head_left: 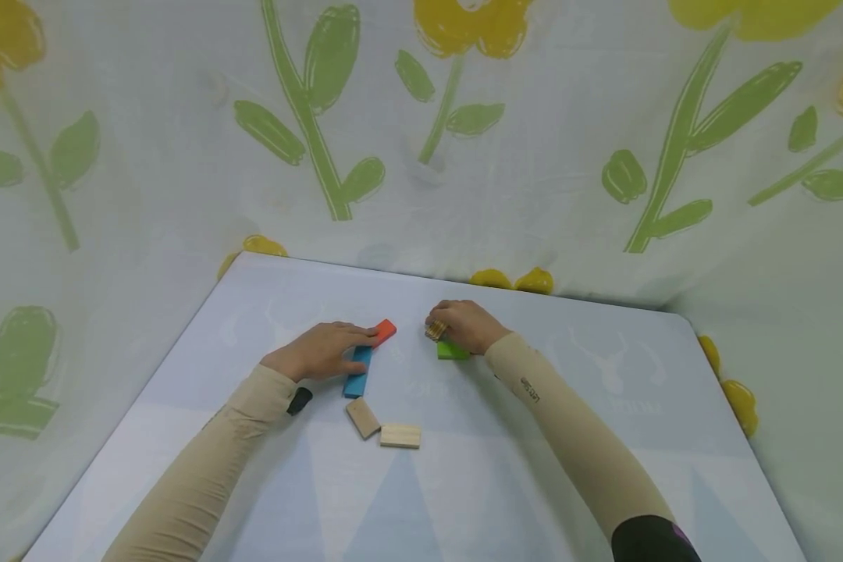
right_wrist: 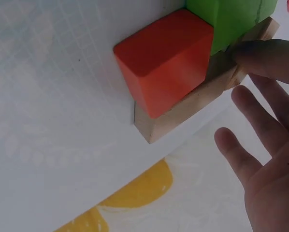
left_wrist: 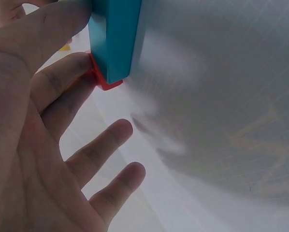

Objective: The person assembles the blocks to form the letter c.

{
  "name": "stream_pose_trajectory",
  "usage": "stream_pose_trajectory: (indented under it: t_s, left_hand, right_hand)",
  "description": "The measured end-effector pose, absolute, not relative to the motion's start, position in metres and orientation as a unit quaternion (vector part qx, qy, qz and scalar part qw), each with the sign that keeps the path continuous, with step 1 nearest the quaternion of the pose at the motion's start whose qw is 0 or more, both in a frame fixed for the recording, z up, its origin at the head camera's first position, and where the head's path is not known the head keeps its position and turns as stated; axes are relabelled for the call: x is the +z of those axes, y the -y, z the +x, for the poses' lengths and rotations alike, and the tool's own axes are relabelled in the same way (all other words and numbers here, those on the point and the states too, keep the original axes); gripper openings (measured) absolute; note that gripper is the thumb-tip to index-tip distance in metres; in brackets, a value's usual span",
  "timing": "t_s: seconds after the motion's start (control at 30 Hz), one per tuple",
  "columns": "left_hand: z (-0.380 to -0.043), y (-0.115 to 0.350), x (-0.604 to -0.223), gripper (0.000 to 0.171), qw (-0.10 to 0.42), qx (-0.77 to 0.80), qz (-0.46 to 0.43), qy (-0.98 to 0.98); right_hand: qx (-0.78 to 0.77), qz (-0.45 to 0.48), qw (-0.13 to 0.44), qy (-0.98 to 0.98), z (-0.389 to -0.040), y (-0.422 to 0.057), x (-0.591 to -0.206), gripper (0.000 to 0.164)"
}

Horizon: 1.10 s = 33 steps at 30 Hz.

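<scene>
My left hand spreads over two blocks, its thumb against a blue block and its fingertips touching a red block. In the left wrist view the blue block stands beside the red one, and two fingers stick out free. My right hand pinches a wooden block beside a green block. Up close in the right wrist view, a second red block and the green block adjoin a long wooden piece; the grip is partly hidden.
Two plain wooden blocks lie nearer on the table: one slanted, one lengthwise. The pale patterned tabletop ends at a far edge, before a hanging cloth printed with flowers.
</scene>
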<state>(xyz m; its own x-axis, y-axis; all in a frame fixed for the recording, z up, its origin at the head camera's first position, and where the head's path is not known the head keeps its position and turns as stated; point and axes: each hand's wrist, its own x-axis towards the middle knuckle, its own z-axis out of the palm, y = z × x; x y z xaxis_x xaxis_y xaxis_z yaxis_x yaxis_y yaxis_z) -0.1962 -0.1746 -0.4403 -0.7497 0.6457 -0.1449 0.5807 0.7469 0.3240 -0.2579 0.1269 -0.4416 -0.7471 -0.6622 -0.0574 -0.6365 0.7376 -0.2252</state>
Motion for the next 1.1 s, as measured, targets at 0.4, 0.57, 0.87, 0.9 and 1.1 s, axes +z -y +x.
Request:
stream_pose_trajectory:
  t_s: [0.4, 0.57, 0.87, 0.9, 1.1]
  left_hand:
    - [-0.1964, 0.1725, -0.4376, 0.06, 0.119, 0.132, 0.338, -0.924]
    - [-0.1962, 0.1715, -0.4362, 0.06, 0.121, 0.129, 0.34, -0.924]
    - [-0.1956, 0.1732, -0.4381, 0.06, 0.124, 0.136, 0.333, -0.925]
    - [-0.1955, 0.1736, -0.4386, 0.06, 0.123, 0.138, 0.333, -0.925]
    - [-0.1957, 0.1742, -0.4399, 0.059, 0.124, 0.143, 0.329, -0.925]
  right_hand:
    - [-0.098, -0.345, 0.07, -0.931, -0.255, -0.1259, -0.4398, 0.029]
    - [-0.095, -0.347, 0.064, -0.931, -0.2556, -0.1264, -0.4425, 0.029]
    - [-0.093, -0.356, 0.04, -0.929, -0.255, -0.1269, -0.445, 0.028]
    - [-0.092, -0.355, 0.039, -0.929, -0.2551, -0.1269, -0.4452, 0.028]
    - [-0.089, -0.345, 0.041, -0.933, -0.2555, -0.1265, -0.4452, 0.03]
